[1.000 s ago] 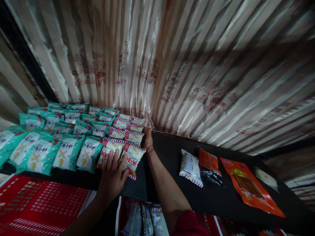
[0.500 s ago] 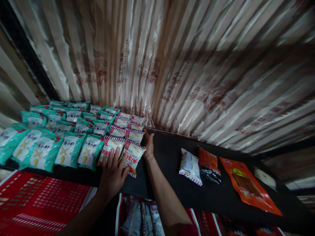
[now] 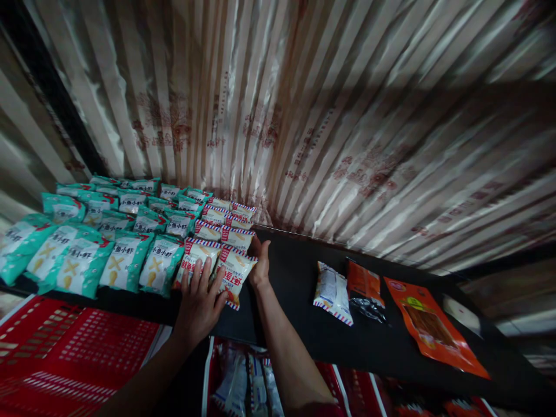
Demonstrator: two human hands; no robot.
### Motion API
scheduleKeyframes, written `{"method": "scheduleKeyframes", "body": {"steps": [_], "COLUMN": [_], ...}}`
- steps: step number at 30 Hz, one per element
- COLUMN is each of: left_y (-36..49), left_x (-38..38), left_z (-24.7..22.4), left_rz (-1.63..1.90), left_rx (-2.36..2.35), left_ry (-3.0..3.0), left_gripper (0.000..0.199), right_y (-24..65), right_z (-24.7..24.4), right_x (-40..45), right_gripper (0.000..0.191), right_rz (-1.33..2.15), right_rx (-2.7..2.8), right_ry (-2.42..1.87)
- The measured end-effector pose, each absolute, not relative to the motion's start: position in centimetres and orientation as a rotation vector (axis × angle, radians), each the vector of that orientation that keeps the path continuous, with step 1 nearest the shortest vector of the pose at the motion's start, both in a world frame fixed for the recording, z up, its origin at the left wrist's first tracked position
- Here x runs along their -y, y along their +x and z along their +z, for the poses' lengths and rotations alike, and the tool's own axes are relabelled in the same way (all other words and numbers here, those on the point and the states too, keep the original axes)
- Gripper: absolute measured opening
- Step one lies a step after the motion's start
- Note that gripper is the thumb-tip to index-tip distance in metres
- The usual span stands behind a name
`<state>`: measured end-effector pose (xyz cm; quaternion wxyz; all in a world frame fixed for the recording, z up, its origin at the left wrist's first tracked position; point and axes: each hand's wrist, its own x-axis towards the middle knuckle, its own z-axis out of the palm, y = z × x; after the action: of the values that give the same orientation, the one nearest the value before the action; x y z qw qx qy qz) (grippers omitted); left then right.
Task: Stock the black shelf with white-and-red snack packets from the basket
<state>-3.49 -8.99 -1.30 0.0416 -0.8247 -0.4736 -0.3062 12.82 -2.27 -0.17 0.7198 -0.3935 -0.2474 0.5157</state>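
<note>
Two columns of white snack bags with red-and-blue striped edges stand on the black shelf [image 3: 286,301]. My left hand [image 3: 201,301] lies with spread fingers on the fronts of the nearest two, the left snack bag [image 3: 197,255] and the right snack bag [image 3: 235,272]. Along the right side of that column, my right hand [image 3: 260,260] rests with its thumb up and its palm towards the bags; its other fingers are partly hidden behind them. Rows of teal snack bags [image 3: 124,260] stand directly to the left.
Farther right on the shelf lie a white striped bag [image 3: 333,292], an orange-and-black packet [image 3: 365,289] and a large orange packet [image 3: 434,324]. Below the front edge are a red basket [image 3: 87,347] and another basket holding striped bags [image 3: 234,376]. A pleated curtain [image 3: 278,116] hangs behind.
The view has shifted slightly. Both hands stay at the front striped bags, and the right front bag sits a little straighter and closer against its neighbours.
</note>
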Motion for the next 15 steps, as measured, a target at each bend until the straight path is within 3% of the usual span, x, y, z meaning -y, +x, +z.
{"method": "scheduleKeyframes", "body": {"steps": [15], "left_y": [-3.8], "left_x": [9.1], "left_z": [-1.5], "left_rz": [-0.94], "left_rx": [1.402], "left_ry": [-2.527], "left_gripper": [0.049], "right_y": [10.8], "right_z": [-1.5], "right_x": [5.4], "right_gripper": [0.065], "right_rz": [1.071], "right_rx": [0.526], "right_ry": [-0.9]}}
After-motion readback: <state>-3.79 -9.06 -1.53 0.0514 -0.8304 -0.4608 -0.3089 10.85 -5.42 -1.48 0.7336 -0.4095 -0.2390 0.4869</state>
